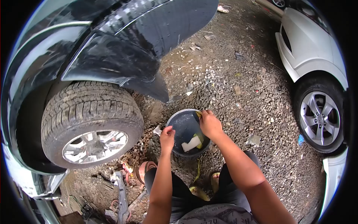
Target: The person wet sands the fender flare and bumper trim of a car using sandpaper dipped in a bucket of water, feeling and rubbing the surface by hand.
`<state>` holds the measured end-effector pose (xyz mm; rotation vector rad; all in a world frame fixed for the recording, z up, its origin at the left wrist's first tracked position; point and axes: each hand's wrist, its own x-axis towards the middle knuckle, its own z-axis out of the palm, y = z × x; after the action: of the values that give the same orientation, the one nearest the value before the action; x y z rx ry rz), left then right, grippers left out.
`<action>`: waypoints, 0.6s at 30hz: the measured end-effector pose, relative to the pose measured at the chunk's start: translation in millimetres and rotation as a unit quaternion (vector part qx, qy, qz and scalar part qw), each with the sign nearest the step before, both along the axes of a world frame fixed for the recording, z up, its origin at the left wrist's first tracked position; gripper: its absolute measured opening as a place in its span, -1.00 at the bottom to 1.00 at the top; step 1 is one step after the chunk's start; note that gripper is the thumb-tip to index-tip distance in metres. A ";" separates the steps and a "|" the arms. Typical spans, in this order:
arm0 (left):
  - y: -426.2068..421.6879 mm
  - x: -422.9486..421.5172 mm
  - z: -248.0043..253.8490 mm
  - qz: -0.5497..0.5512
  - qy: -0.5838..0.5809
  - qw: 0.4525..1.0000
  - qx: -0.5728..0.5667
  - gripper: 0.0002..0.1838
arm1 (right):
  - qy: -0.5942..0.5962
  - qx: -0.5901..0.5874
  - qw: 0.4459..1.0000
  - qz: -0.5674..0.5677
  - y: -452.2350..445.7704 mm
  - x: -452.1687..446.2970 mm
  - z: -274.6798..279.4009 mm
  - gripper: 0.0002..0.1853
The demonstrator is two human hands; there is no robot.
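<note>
A dark round bucket (179, 128) with a pale rim stands on the gravel in front of me. In it lie a white angular piece (191, 144) and a limp yellow-green piece (200, 138); their kinds are not clear. My right hand (211, 125) is closed at the bucket's far right rim, pinching a small yellow-green piece (198, 114). At the near left rim is my left hand (167, 139), its fingers curled together; whether anything is between them is hidden.
A dark car's wheel (93, 123) and dark body panel (123, 52) are close on the left. A white car (309, 48) stands at right. Metal scrap (121, 198) lies by my left foot; a yellowish piece (200, 193) lies between my feet.
</note>
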<state>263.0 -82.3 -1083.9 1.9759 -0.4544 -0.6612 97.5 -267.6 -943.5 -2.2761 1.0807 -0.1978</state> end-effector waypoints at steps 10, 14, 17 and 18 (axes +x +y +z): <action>-29.5 -47.6 -10.2 -0.070 -0.016 0.971 0.227 -0.14 | 0.066 0.003 0.996 0.058 -5.1 6.6 -22.9 -0.56; 6.4 -49.2 27.1 0.006 0.013 0.994 0.105 -0.47 | 0.221 0.050 0.959 0.169 5.3 12.5 -24.7 -0.39; 25.8 -38.2 47.8 0.073 0.299 0.948 -0.079 -0.56 | 0.201 0.073 0.954 0.208 7.5 18.5 8.2 -0.32; 27.3 -38.7 74.2 0.052 0.320 0.937 -0.130 -0.54 | 0.125 0.056 0.961 0.242 6.8 20.1 8.7 -0.30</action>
<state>224.3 -54.9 -1009.8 1.4185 -0.0301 -1.0620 117.6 -260.9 -934.8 -2.4236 0.5984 0.3487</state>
